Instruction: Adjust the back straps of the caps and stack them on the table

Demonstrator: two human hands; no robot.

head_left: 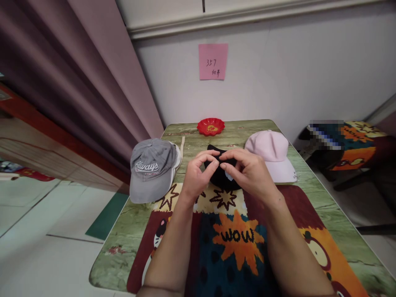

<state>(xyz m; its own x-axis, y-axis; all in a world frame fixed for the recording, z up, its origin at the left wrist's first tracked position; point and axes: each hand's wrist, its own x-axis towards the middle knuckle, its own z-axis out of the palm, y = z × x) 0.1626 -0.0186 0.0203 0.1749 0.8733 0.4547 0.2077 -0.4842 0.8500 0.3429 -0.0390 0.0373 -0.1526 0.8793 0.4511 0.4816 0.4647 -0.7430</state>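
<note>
In the head view, a black cap (227,181) is at the middle of the table, largely covered by my hands. My left hand (201,171) is closed in a pinch at its left side, thumb and index finger together. From the other side my right hand (246,167) pinches too, its fingertips almost meeting the left ones. Between them the pinched part of the cap, perhaps its strap, is mostly hidden. Left of my hands lies a grey cap (151,165) with "Always" on its front, over a paler cap's edge. A light pink cap (267,150) rests to the right.
A red scalloped dish (210,127) stands at the table's far end. A patterned mat (238,239) with "WOW" on it covers the near part of the green table (114,243). Purple curtains (123,62) hang at left; a cloth-covered stool (355,144) is at right.
</note>
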